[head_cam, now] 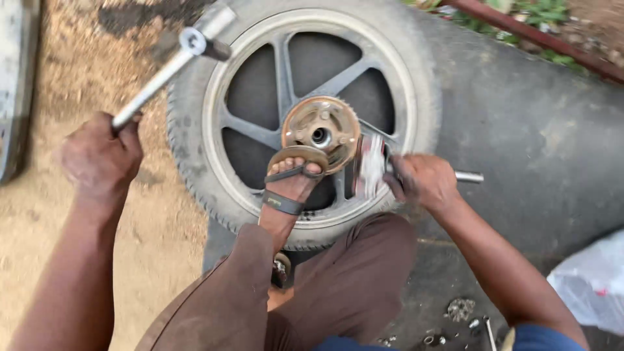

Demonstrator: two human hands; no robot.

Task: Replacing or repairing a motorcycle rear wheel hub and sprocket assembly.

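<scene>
A motorcycle wheel (195, 149) with a black tyre and grey spoked rim lies flat on the ground, a rusty sprocket hub (322, 133) at its centre. My sandalled foot (292, 179) presses on the spokes just below the hub. My left hand (101, 156) is raised at the left, gripping a long metal wrench (162, 71) whose socket head points up over the tyre. My right hand (422, 182) holds a metal rod (469, 176) with a blurred pale part beside the hub, at the rim's right.
A black rubber mat (520, 130) covers the ground to the right. Sandy soil (84, 71) lies to the left. A white plastic bag (591, 283) sits at the lower right. Small nuts and metal parts (458, 312) lie on the mat near my knee.
</scene>
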